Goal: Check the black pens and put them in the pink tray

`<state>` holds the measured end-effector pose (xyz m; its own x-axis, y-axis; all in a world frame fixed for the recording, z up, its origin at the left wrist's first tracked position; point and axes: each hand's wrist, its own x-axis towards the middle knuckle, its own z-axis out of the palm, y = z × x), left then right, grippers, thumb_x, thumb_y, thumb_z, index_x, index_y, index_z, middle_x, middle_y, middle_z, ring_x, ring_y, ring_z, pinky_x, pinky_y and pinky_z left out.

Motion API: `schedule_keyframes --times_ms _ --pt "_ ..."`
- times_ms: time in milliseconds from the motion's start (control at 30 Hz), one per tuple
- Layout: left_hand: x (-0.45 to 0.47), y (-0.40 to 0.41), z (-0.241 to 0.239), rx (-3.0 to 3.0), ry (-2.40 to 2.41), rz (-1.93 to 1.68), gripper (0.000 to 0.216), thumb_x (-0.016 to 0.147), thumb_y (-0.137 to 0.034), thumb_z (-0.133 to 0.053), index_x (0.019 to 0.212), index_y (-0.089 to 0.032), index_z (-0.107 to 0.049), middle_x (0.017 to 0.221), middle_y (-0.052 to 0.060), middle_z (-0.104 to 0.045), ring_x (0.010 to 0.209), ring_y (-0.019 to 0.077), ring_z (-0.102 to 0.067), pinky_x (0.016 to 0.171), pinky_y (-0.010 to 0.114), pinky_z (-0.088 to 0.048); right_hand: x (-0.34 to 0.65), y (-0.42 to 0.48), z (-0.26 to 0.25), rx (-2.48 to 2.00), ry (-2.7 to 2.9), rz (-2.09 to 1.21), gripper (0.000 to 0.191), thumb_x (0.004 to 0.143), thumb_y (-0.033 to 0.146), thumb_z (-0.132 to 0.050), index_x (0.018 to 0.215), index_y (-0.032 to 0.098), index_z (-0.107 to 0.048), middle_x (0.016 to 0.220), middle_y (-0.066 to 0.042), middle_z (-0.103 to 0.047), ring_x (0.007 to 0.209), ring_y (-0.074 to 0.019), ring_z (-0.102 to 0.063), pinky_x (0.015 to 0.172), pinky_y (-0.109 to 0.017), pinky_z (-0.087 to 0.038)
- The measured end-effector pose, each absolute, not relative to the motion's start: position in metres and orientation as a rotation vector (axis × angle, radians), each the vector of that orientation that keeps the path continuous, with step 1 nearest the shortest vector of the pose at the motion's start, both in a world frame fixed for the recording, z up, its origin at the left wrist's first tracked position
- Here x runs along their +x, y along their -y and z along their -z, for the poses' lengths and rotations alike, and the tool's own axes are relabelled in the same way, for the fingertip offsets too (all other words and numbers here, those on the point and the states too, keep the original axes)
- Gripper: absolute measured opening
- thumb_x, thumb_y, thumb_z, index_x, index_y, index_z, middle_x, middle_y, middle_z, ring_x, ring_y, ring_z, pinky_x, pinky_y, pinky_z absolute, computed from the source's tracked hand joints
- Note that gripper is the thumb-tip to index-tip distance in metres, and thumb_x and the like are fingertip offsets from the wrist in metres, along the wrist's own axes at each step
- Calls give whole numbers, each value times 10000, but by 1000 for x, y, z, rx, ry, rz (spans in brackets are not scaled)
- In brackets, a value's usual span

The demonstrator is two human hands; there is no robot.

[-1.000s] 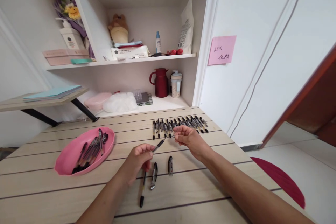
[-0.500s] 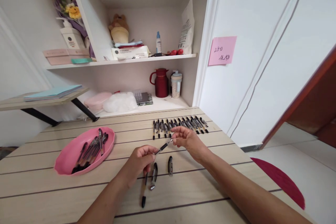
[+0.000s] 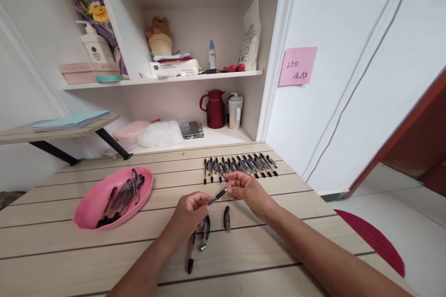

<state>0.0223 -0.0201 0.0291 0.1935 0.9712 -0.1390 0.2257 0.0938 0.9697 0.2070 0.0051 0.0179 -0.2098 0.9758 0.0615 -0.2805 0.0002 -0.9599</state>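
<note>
My left hand (image 3: 190,211) is closed on a black pen (image 3: 216,196) and holds it slanted above the wooden table (image 3: 52,250). My right hand (image 3: 248,189) pinches the pen's upper tip. Below the hands lie a long pen part (image 3: 191,253), a pen barrel (image 3: 205,232) and a short cap (image 3: 226,218). A row of several black pens (image 3: 240,165) lies just beyond my right hand. A pink oval tray (image 3: 91,197) with several pens in it sits at the left.
Behind the table a white shelf niche holds a red jug (image 3: 215,109), a cup (image 3: 234,111), a pink box (image 3: 129,132) and a plastic bag (image 3: 160,134). A pink note (image 3: 298,66) is stuck on the white door. A side shelf (image 3: 52,131) juts out at the left.
Both hands have moved slightly closer together over the pen. My right hand has come down a little toward the left hand. The view has shifted slightly.
</note>
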Motion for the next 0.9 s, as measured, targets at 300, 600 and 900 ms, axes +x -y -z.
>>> schedule_keyframes --times_ms 300,600,900 --pt "21 21 -28 1549 -1200 -959 250 649 -216 -564 874 -128 -632 616 -14 -502 490 70 -424 436 179 -361 207 -3 -22 -968 1230 -1469 270 587 357 -686 723 150 -581 582 37 -533 486 -61 -468 502 -210 -364" --pt "26 35 -36 2199 -1191 -1075 314 714 -108 -464 952 -211 -641 788 35 -557 724 139 -535 663 253 -432 205 2 -21 -1120 1604 -1050 409 777 465 -443 489 176 -408 395 53 -407 380 -62 -360 431 -203 -303" --pt "23 26 -37 1991 -1246 -1078 243 664 -118 -524 849 -176 -670 722 17 -555 641 118 -523 591 227 -432 213 -4 -26 -979 1412 -1338 311 664 454 -594 782 170 -547 646 25 -547 471 -72 -488 458 -204 -362"
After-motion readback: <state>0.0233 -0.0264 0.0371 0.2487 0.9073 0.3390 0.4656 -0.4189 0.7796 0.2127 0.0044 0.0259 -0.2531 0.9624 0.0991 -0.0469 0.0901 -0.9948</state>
